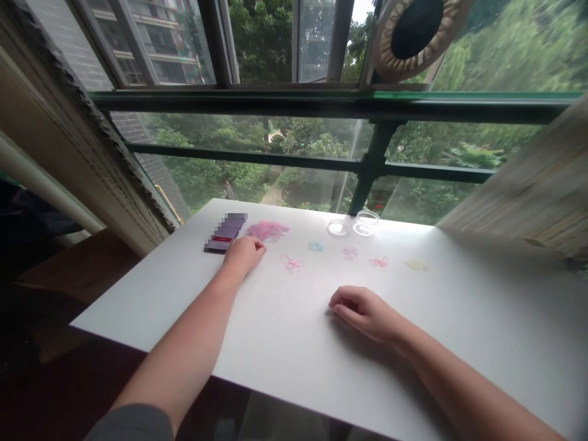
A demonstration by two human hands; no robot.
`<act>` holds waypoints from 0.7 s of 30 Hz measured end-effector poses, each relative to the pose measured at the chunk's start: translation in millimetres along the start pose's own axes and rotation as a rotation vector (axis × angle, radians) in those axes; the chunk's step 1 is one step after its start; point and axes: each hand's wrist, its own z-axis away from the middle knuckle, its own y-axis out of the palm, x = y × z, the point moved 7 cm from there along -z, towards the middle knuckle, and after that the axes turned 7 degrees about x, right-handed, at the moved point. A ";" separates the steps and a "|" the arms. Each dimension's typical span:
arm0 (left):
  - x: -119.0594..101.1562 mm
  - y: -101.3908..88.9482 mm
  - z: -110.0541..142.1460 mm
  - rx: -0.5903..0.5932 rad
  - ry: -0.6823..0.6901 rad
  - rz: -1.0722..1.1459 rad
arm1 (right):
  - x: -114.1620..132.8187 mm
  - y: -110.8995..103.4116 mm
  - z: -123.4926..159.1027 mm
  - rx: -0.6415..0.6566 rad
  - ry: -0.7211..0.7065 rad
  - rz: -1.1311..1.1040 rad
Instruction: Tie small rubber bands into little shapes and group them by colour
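Note:
My left hand (247, 252) reaches over the white tabletop with thumb and fingers pinched together. Whatever is between the fingertips, if anything, is too small to see. Just beyond it lies a loose heap of pink and purple thin loops (267, 230), which look like small elastic bands. My right hand (361, 307) rests on the table nearer to me, fingers curled in toward the thumb, with nothing visible in it. Small separate groups lie between and beyond the hands: pink loops (293, 264), teal loops (316, 246), mauve loops (350, 252), red loops (379, 262) and pale yellow loops (417, 264).
A phone (225, 233) with a blurred screen lies left of my left hand. At the table's far edge stand a clear round dish (337, 228) and other clear round pieces (367, 223). Behind the white table (275, 331) runs a dark green railing (312, 105) before the windows.

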 end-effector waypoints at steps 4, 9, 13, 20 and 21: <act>-4.4 3.5 2.7 -0.033 0.025 -0.015 | -6.1 -1.6 -0.3 -0.067 -0.004 -0.032; -17.7 4.0 8.9 -0.010 0.120 0.022 | -4.5 -1.9 1.3 -0.070 -0.045 -0.035; -47.0 7.5 22.0 0.052 0.269 0.293 | -5.3 -2.7 2.9 -0.105 -0.059 -0.093; -148.1 38.6 61.6 0.349 0.517 0.775 | -19.0 -22.1 4.2 -0.312 -0.048 -0.519; -161.4 42.1 66.7 0.394 0.552 0.786 | -20.5 -28.3 6.6 -0.356 -0.058 -0.605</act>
